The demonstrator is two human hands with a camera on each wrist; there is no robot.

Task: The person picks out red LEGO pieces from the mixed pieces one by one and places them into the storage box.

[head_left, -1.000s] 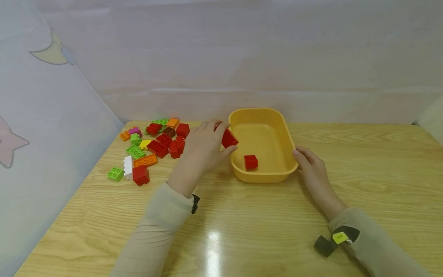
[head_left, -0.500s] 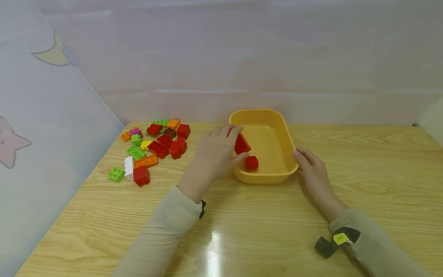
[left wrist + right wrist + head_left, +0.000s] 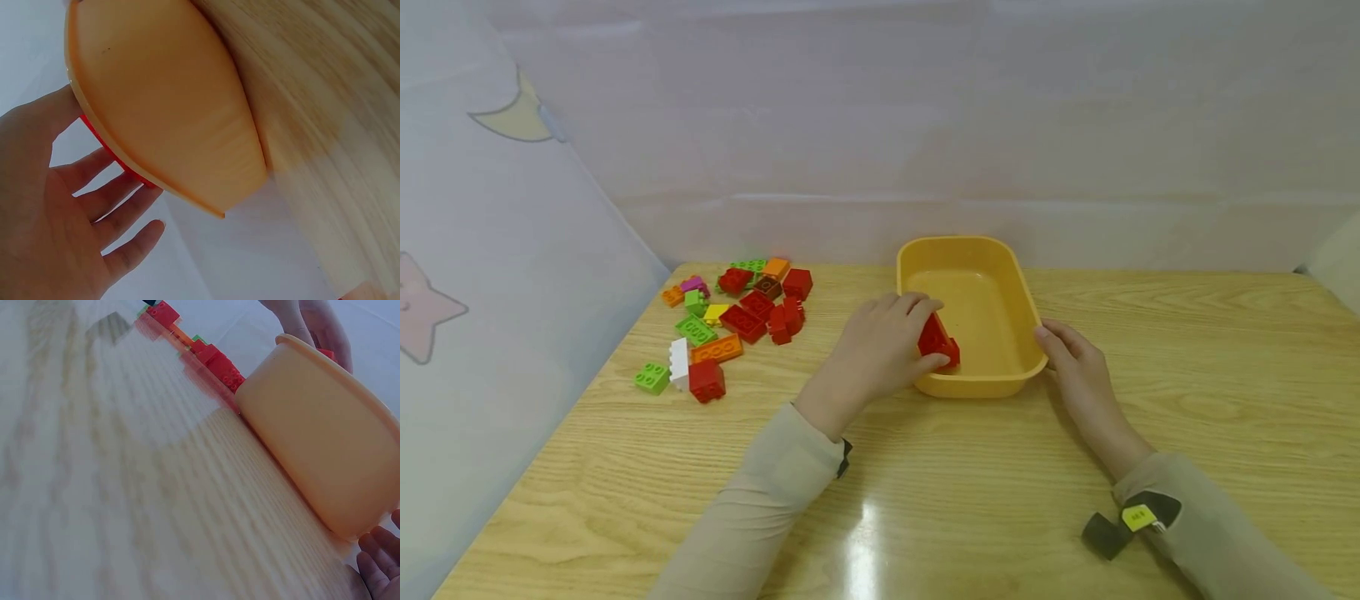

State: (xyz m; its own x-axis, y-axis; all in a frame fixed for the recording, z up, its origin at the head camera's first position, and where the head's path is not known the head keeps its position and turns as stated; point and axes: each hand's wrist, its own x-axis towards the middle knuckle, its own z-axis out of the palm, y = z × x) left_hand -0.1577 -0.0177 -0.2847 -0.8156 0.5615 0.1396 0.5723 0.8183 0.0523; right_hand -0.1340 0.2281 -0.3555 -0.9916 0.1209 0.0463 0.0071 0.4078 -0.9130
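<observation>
In the head view a yellow plastic tub (image 3: 981,386) stands at the middle of the table. My left hand (image 3: 878,348) reaches over its front left rim, gripping a long red building brick (image 3: 933,336) between thumb and fingers. Beside that brick a small red brick (image 3: 954,353), partly hidden, lies in the tub's near end. In the left wrist view, the tub wall (image 3: 169,100) covers most of the held brick (image 3: 111,150). My right hand (image 3: 1081,375) holds the tub's near right rim, its thumb on top. The right wrist view shows only some right fingers (image 3: 381,550) against the tub.
To the left lies a loose spread of bricks: several red bricks (image 3: 743,323), an orange brick (image 3: 717,348), a white brick (image 3: 679,364), a green brick (image 3: 652,378) and others. A pale cloth wall (image 3: 925,125) runs behind the wooden table (image 3: 970,483).
My left hand has carried the long red brick right and down, from the tub's left rim into its near left part beside the small brick. The right hand stays on the rim.
</observation>
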